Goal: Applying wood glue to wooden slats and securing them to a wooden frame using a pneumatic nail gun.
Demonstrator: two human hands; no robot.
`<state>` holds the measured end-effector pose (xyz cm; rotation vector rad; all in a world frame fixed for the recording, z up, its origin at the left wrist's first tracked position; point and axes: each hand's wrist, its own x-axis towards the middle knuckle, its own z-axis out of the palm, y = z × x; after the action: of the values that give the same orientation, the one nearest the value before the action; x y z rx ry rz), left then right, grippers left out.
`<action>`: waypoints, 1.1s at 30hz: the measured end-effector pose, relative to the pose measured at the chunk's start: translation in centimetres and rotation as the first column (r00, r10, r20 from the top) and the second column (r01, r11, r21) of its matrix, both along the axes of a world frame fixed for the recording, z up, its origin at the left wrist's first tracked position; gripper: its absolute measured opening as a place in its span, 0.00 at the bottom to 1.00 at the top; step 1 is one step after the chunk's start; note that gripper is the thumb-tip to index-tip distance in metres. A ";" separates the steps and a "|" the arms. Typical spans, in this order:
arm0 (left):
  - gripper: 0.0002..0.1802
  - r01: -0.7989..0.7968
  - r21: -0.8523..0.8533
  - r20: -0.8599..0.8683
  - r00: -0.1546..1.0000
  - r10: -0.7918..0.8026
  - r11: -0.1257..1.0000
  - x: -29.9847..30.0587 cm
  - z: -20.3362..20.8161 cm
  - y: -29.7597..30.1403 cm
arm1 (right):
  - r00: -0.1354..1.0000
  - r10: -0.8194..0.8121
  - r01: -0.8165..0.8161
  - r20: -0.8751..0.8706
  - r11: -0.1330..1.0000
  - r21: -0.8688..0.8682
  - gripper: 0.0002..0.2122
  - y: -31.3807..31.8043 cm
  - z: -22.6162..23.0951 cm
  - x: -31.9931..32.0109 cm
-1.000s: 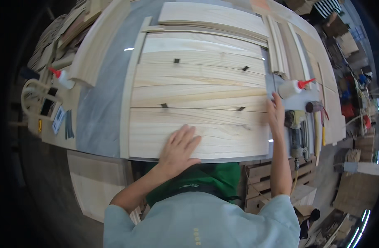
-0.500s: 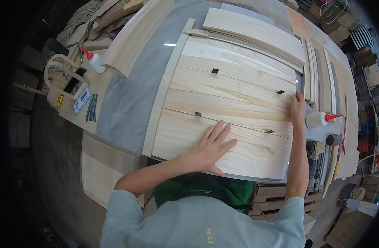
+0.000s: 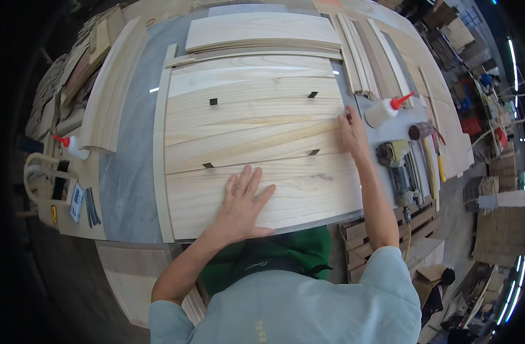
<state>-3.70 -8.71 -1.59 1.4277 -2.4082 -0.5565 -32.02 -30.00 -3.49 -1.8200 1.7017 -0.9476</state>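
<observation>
Pale wooden boards (image 3: 262, 198) lie edge to edge as a panel on the grey worktop, with several small dark marks near their seams. My left hand (image 3: 242, 203) rests flat on the nearest board, its fingers spread. At the panel's right end, my right hand (image 3: 352, 133) has its fingers bent and close together on the end of a middle board (image 3: 308, 131); its fingertips are partly hidden. A long wooden strip (image 3: 161, 149) runs along the panel's left side. Another strip (image 3: 256, 55) borders the far side.
White glue bottles with red tips stand at right (image 3: 381, 113) and far left (image 3: 76, 148). Beyond the panel lies a board stack (image 3: 262, 31). Long mouldings (image 3: 116, 86) lie at left. At right are a power tool (image 3: 395, 157), a dark cylinder (image 3: 420, 131) and wooden strips (image 3: 357, 57).
The view has turned, so the panel and worktop now sit farther left and straighter in the picture. Both hands keep about the same places on the boards.
</observation>
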 end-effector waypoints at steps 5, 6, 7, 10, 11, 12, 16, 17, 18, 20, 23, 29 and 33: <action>0.51 -0.017 -0.040 0.026 1.000 0.018 0.999 -0.2 0.0 0.5 | 1.000 -0.008 0.008 0.002 0.999 0.048 0.20 7.8 -0.2 -2.7; 0.52 -0.011 -0.053 0.020 1.000 0.012 0.999 -0.3 -0.2 0.3 | 0.999 -0.047 0.047 0.002 0.996 0.082 0.20 8.2 0.0 -2.4; 0.53 -0.008 -0.067 0.015 1.000 0.009 0.998 -0.3 -0.3 0.2 | 0.997 -0.083 0.083 0.001 0.990 0.116 0.20 8.5 0.3 -2.0; 0.53 -0.001 -0.077 0.018 1.000 0.002 0.997 -0.5 -0.4 -0.2 | 0.992 -0.123 0.118 0.026 0.983 0.143 0.20 9.1 -0.3 -2.2; 0.53 0.004 -0.070 0.024 1.000 -0.002 0.998 -0.5 -0.3 0.0 | 0.991 -0.127 0.119 0.050 0.983 0.139 0.19 9.2 -0.7 -2.2; 0.53 0.010 -0.063 0.029 1.000 -0.008 0.998 -0.5 -0.2 0.1 | 0.988 -0.132 0.121 0.075 0.983 0.135 0.19 9.3 -0.9 -2.2; 0.51 -0.048 -0.034 0.067 0.996 0.051 0.998 0.0 0.1 1.3 | 0.999 -0.021 0.020 0.026 0.998 0.055 0.18 9.1 -1.2 -1.8; 0.51 -0.096 -0.029 0.088 0.991 0.098 0.995 0.3 -0.2 2.0 | 0.999 -0.006 0.006 -0.043 1.000 -0.008 0.18 9.5 -1.0 -1.4; 0.50 -0.082 -0.063 0.077 0.993 0.087 0.995 0.4 -0.8 2.3 | 0.995 0.017 -0.025 -0.100 0.997 -0.077 0.17 9.7 -0.9 -1.2; 0.49 -0.070 -0.109 0.040 0.996 0.075 0.992 0.2 -1.4 2.5 | 0.999 0.033 -0.033 0.006 0.999 -0.007 0.16 9.1 -1.8 -2.7; 0.46 -0.101 -0.116 0.005 0.995 0.102 0.988 -0.5 -1.1 3.0 | 0.998 -0.004 0.000 0.057 0.997 0.077 0.17 9.3 -0.7 -2.9; 0.30 -0.368 -0.237 -0.266 0.915 0.304 0.899 2.6 0.4 4.3 | 0.996 0.074 -0.076 0.044 0.996 0.045 0.19 8.0 -2.2 -3.7; 0.19 -0.748 -0.468 -0.256 0.624 0.738 0.470 16.6 8.1 -0.1 | 0.997 0.074 -0.074 -0.016 0.997 -0.010 0.19 8.6 -1.8 -4.0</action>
<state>12.93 -8.81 6.54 1.9285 -1.4334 0.3212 -36.04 -21.43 -5.25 -1.8880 1.6300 -0.9156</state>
